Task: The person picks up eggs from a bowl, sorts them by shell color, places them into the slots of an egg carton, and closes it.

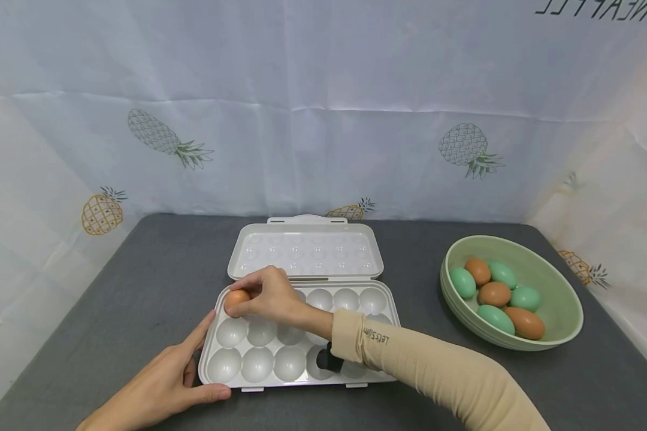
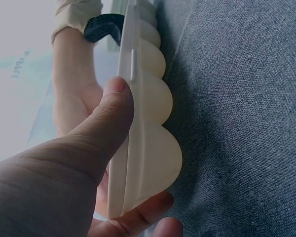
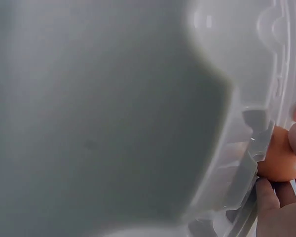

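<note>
At the far left corner of the egg tray (image 1: 257, 364), our right hand (image 1: 274, 297) pinched an orange-brown egg (image 1: 236, 299) that looked light, smooth and possibly fragile, best held gently round its sides, while our left hand (image 1: 164, 378) gripped the tray's left end.

Sleeve (image 1: 437, 365) overhangs carton (image 1: 302, 382); front-left cups (image 1: 257, 364) unobstructed.

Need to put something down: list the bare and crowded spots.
Bare table: left of the egg carton, beyond the left hand; and between carton and green bowl, beyond the sleeve. Crowded: the carton's left end, where the left hand grips the edge and the right hand holds an orange egg.
</note>
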